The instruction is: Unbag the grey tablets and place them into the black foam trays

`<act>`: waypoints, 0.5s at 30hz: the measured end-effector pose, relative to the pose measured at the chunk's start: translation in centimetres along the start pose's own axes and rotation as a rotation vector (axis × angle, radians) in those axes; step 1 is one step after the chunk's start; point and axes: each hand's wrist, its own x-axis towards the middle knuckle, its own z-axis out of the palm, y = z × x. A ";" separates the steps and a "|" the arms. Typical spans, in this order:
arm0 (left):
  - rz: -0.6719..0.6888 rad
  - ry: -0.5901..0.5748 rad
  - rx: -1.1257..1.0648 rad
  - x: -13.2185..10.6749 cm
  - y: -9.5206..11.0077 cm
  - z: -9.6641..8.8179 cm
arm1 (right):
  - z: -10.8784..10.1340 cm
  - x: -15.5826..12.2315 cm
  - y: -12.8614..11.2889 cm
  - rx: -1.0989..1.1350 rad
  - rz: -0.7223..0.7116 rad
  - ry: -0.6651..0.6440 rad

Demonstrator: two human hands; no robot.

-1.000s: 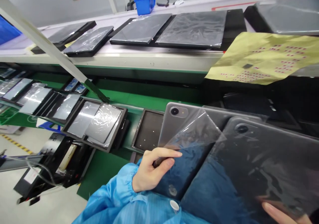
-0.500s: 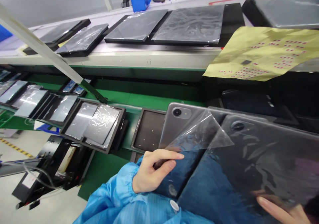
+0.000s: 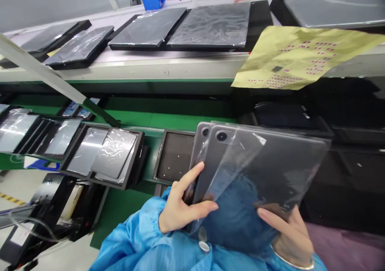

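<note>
Two grey tablets overlap in front of my chest, camera sides facing me. The front tablet [image 3: 270, 166] lies over the rear tablet [image 3: 197, 146], whose left edge and camera stick out. Clear film covers the front one, with a loose folded flap across its left part. My left hand [image 3: 183, 202] grips both at the left edge, thumb on the front tablet and forefinger along the rear one. My right hand [image 3: 285, 227] is closed on the front tablet's lower right, thumb on its face; its other fingers are hidden behind.
Left of the tablets sits a dark tray [image 3: 174, 154]; further left, a tray [image 3: 128, 178] holds film-covered tablets. Film-wrapped tablets [image 3: 210, 26] lie on black blocks along the upper shelf [image 3: 168, 71]. A yellow sheet [image 3: 300, 58] hangs over its edge. A white post [image 3: 45, 70] slants at left.
My right hand has brought the front tablet left, over the rear one. My left hand now grips both tablets' left edges. The view has shifted a little to the right.
</note>
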 end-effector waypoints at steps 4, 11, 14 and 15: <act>-0.125 0.005 -0.143 -0.7 -0.9 0.1 | 1.1 -0.5 -0.6 0.052 -0.012 0.005; -0.057 -0.048 -0.195 -1.2 -2.7 -0.4 | 1.8 -0.8 -1.0 0.136 -0.028 0.034; 0.014 0.056 -0.165 -0.9 -2.9 -0.6 | 2.1 -0.9 -0.9 0.259 -0.020 0.011; 0.037 0.090 -0.160 -0.8 -2.7 -0.7 | 2.1 -0.8 -0.8 0.292 -0.017 -0.005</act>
